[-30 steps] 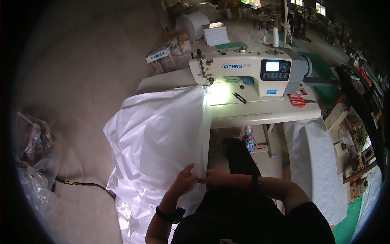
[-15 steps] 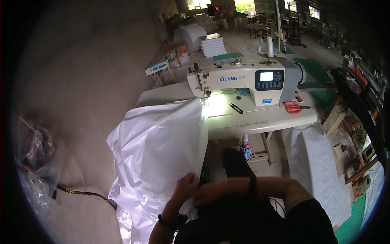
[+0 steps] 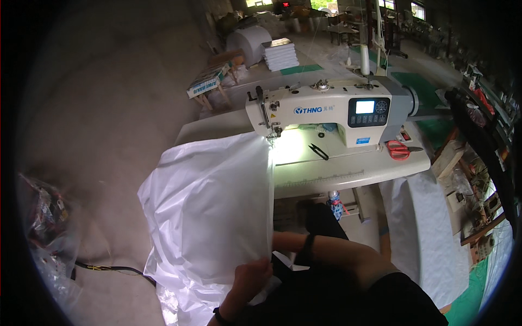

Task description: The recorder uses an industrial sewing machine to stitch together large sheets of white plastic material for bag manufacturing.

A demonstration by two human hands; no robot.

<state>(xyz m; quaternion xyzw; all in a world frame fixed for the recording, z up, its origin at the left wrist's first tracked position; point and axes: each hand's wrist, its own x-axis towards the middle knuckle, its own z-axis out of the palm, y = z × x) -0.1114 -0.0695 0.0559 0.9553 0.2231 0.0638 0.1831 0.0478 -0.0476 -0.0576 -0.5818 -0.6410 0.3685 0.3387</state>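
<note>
A white plastic-like sheet (image 3: 212,201) hangs over the front left of the sewing machine table, its far right corner at the lit needle area. My left hand (image 3: 252,278) is closed on the sheet's right edge, low down near my body. Just above it, my right hand (image 3: 287,240) reaches in from the right at that same edge; its fingers are hidden behind the sheet. The white sewing machine (image 3: 326,111) stands beyond, its lamp lighting the bed and its small screen lit.
Black thread snips (image 3: 319,152) and red-handled scissors (image 3: 401,150) lie on the sewing table (image 3: 348,169). More white material (image 3: 421,233) hangs at the right. A black cable (image 3: 114,268) crosses the floor at left. Farther back are a large white roll (image 3: 249,44) and a white stack (image 3: 280,56).
My right hand has moved forward and up to the sheet's edge, its fingers passing behind it. My left hand has come down a little. The sheet's right edge is now pulled straighter.
</note>
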